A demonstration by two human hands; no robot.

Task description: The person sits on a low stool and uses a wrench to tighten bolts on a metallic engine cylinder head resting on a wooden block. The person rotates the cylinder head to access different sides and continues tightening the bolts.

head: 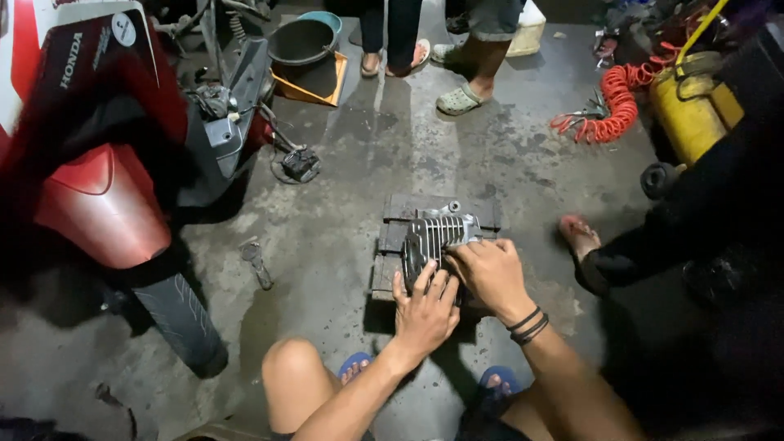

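A silvery-grey finned metal engine cylinder [437,237] shows parallel dark stripes between its pale fins. It sits on a dark grey slatted wooden pallet [400,214]. The concrete floor [343,237] is grey, blotched with darker stains. The glossy red plastic motorcycle body [102,200] has black panels above and a black ribbed rubber tyre [181,320]. A bright red coiled air hose [616,106] lies beside a yellow metal tank [690,114]. Blue rubber sandals [498,380] and black wrist bands [529,324] appear near the bottom.
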